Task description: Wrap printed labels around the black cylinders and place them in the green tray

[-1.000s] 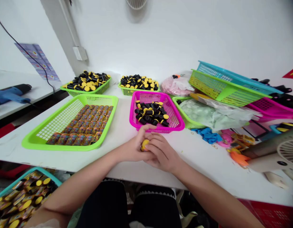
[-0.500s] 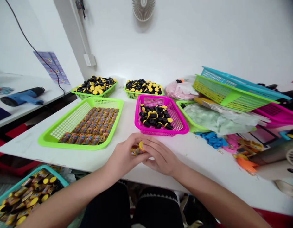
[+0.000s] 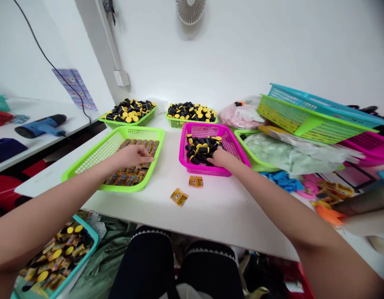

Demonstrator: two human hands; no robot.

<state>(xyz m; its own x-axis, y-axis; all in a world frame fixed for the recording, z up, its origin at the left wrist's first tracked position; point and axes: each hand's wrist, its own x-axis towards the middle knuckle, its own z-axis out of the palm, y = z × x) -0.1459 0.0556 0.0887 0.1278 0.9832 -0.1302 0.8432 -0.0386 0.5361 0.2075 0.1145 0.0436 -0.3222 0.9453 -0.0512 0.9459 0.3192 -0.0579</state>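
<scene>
Black-and-yellow pieces [image 3: 201, 145]: loose, tumbled together inside the magenta basket [image 3: 207, 169], and that was where the action was!
Right hand [image 3: 219, 157]: down among those pieces, near right part of the magenta basket, fingers slightly apart; the tips were partly buried, so whether they had hold of one, I couldn't tell.
Best pick: one loose piece off the top, pinched around its black barrel, probably beat digging deep.
Magenta rim: the lift called for a clean rise over it, since a knock could have cost the grip.
Left hand [image 3: 134, 155]: left of the magenta basket, over the lime-green basket [image 3: 126, 188], half curled, thumb near the fingers; no telling whether it pinched anything.
Wrapped pieces [image 3: 152, 146]: neat rows beneath that hand, left of the magenta basket; a light touch looked wise.
Printed wrappers [image 3: 196, 181]: two, apart, on the tabletop [image 3: 216, 211] in front of the magenta basket; a low wrist risked sweeping them aside.
</scene>
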